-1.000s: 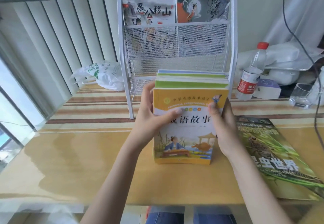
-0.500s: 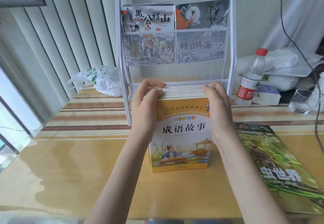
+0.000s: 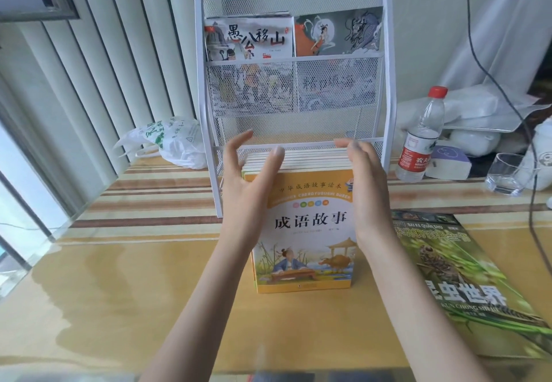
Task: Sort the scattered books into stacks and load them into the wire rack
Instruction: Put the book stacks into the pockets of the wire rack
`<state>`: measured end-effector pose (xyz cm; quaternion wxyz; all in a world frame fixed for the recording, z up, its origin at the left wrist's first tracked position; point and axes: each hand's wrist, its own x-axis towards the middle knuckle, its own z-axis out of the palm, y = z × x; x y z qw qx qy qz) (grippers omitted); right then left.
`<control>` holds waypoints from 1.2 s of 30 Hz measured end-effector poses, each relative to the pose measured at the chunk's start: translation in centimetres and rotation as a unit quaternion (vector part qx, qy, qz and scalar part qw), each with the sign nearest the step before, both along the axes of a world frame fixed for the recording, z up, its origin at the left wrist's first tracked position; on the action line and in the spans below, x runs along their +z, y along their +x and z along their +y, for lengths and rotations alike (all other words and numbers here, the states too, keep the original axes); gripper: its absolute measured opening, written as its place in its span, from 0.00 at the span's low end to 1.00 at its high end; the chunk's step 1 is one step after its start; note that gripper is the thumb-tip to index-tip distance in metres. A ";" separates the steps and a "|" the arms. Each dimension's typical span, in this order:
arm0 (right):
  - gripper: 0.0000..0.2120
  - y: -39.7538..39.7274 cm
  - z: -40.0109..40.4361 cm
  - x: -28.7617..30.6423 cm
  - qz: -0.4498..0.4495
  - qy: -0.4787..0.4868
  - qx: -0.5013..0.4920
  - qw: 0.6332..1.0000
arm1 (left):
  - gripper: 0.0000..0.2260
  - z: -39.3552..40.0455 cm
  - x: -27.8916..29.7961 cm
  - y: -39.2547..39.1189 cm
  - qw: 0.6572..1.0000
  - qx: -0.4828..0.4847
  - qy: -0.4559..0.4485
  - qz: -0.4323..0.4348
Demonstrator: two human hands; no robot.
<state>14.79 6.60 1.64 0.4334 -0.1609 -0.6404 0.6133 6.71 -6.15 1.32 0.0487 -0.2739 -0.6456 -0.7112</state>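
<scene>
A stack of several thin books (image 3: 307, 232) with an orange-yellow cover on top lies on the table, its far end against the white wire rack (image 3: 388, 88). My left hand (image 3: 248, 181) hovers at the stack's far left corner, fingers straight and spread, the thumb over the cover. My right hand (image 3: 363, 178) stands at the stack's right edge with straight fingers, apart from the far end. Two picture books (image 3: 294, 36) stand in the rack's upper pocket. A large green insect book (image 3: 454, 277) lies flat to the right of the stack.
A white plastic bag (image 3: 170, 142) lies left of the rack. Right of the rack stand a water bottle with a red cap (image 3: 422, 139), a small purple-and-white box (image 3: 448, 165) and a glass (image 3: 504, 177). A black cable (image 3: 507, 97) hangs at the right.
The stack went from tilted up in both hands to lying flat against the rack. Both hands gripped its far end half a second ago and have now let go, fingers spread.
</scene>
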 end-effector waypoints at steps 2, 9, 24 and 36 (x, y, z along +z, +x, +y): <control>0.30 0.4 -0.5 -1.2 -0.002 -0.074 0.006 0.997 | 0.24 -0.3 -1.4 0.5 0.999 -0.015 -0.002 -0.039; 0.35 0.0 -1.3 -2.0 -0.001 -0.097 -0.070 0.993 | 0.11 -0.3 -3.6 1.6 0.998 -0.038 0.028 -0.048; 0.36 -1.2 -1.7 -2.6 0.018 -0.119 -0.096 0.988 | 0.16 -0.6 -5.1 0.1 0.996 -0.055 0.069 -0.028; 0.34 0.3 -1.8 -4.8 -0.052 -0.007 0.035 0.998 | 0.15 -0.6 -5.4 -0.3 0.994 -0.082 0.059 -0.044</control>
